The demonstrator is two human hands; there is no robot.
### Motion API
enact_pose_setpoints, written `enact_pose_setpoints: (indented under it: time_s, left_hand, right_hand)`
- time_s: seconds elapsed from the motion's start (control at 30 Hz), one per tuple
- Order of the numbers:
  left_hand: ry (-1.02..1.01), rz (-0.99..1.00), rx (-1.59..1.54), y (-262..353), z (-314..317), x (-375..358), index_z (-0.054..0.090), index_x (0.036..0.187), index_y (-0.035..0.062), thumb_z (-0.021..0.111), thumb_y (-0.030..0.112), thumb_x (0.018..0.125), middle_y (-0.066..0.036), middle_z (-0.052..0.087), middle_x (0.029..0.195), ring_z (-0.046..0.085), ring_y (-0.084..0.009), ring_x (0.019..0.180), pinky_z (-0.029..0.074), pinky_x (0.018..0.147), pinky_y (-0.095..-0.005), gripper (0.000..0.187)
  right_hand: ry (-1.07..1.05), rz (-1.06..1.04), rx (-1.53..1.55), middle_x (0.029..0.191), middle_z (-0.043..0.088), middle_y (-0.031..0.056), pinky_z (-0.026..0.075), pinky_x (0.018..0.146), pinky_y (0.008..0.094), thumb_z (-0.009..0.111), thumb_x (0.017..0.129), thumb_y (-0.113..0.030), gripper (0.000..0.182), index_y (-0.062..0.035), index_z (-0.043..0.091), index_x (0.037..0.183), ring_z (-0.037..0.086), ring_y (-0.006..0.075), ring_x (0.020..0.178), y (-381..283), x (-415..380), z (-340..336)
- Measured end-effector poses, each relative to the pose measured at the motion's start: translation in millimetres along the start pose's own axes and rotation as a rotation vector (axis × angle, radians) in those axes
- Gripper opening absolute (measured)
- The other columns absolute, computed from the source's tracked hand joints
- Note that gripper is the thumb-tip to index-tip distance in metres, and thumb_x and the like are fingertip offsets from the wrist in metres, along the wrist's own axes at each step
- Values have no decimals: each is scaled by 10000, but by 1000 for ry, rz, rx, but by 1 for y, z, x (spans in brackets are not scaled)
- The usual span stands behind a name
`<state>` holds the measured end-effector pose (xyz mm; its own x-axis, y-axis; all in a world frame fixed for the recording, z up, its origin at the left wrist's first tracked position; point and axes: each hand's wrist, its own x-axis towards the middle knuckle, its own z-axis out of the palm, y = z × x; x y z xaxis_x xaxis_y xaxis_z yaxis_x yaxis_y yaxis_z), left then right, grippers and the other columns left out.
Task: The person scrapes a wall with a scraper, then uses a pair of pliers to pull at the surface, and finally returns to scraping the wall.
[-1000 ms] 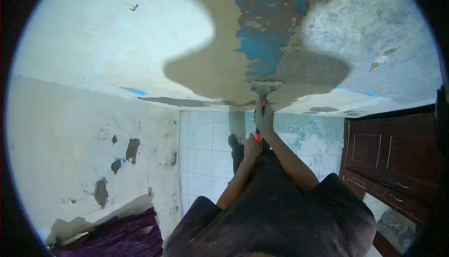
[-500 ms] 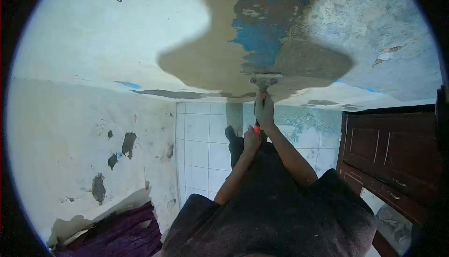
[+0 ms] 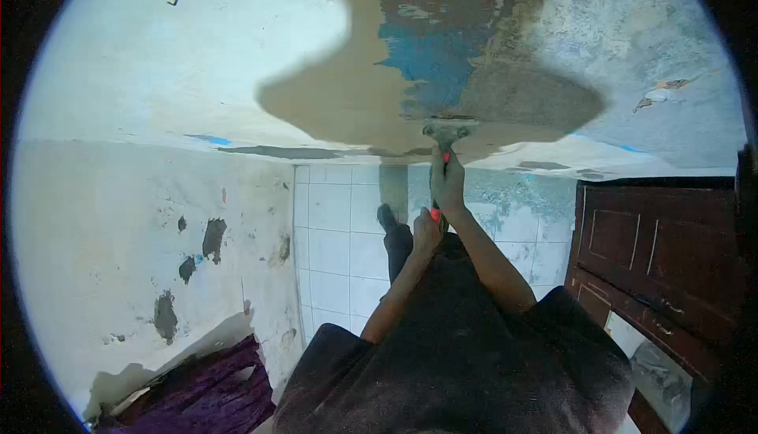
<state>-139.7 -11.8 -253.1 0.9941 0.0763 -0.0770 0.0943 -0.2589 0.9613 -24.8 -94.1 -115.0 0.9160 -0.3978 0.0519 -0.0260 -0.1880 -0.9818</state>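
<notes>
Both hands hold one long-handled scraper (image 3: 448,131) with a black and red handle. My right hand (image 3: 448,185) is wrapped round the handle just below the head. My left hand (image 3: 427,230) grips the handle's lower end, nearer my body. The wide blade lies against the wall (image 3: 316,110), at the lower end of a patch of blue and brown old paint (image 3: 434,59). Pale coating surrounds this patch on the left, and rough grey surface on the right. My shadow covers the wall round the blade.
Below the wall is a white tiled floor (image 3: 330,207). A side wall (image 3: 118,229) with grey patches stands at the left, purple cloth (image 3: 209,390) at its lower end. Dark wooden cabinets (image 3: 659,248) are on the right, a clear plastic bag (image 3: 659,375) beneath.
The view has shifted slightly. The scraper, still held in both hands, appears a little higher in view, its blade still at the lower end of the blue patch.
</notes>
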Motion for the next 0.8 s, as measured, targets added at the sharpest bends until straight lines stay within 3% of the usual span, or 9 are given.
enact_pose_setpoints:
  time_s: [0.03,0.1,0.2,0.3,0.33,0.43,0.6,0.73,0.8]
  left_hand:
    - [76,421,553,9,-1,5,442,919,-58,616,171,843,-226,521,633,518,-451,573,396,515,-503,296]
    - [-5,448,539,17,2,10,448,957,-58,618,173,846,-211,515,635,500,-453,555,400,520,-491,308]
    - [-100,-290,-115,-36,17,-10,494,914,-68,556,223,895,-242,564,643,534,-431,574,383,514,-455,298]
    - [-95,-238,36,61,-4,12,518,799,-50,418,313,962,-208,571,619,531,-344,542,367,504,-423,409]
    - [28,-560,-745,-31,24,12,523,731,-34,299,366,989,-141,540,596,492,-246,527,360,500,-395,526]
    - [77,-287,-455,14,26,12,519,736,-32,326,340,985,-140,534,595,499,-249,529,362,500,-401,488]
    - [-81,-254,-117,14,14,6,493,799,-21,443,381,936,-182,537,602,533,-342,544,393,489,-438,427]
    - [-147,-524,-540,25,14,-7,496,831,-36,484,297,914,-257,557,677,573,-434,641,411,512,-482,343]
    - [-145,-3,286,42,3,-8,506,857,-23,405,326,941,-213,567,674,580,-356,600,419,512,-442,373]
  right_hand:
    - [16,-58,-57,541,440,-27,333,438,256,492,980,-303,323,-17,543,839,408,71,467,5,4,2]
    - [51,-163,45,542,431,-28,336,446,254,490,981,-308,312,-23,545,866,408,69,475,9,12,6]
    - [-40,33,87,558,438,-22,350,458,262,487,984,-320,312,-32,552,883,406,66,480,-7,4,-5]
    - [-61,85,30,563,444,-26,349,454,253,491,983,-303,302,-32,541,860,404,61,480,10,5,-4]
    - [186,-234,22,579,457,-29,346,458,254,500,980,-286,303,-38,502,807,415,58,505,-13,13,6]
    - [-89,147,33,711,588,138,418,566,347,509,956,-212,243,26,562,957,532,177,621,-27,13,-15]
    - [37,-169,-93,817,605,169,448,687,393,514,939,-154,218,27,574,1045,571,302,738,16,10,-12]
    - [10,-86,-110,651,529,52,389,532,275,503,978,-258,333,45,580,1093,445,82,603,4,4,-22]
    - [19,-7,-46,673,540,58,392,547,266,506,977,-255,329,45,581,1088,447,77,623,-16,0,-24]
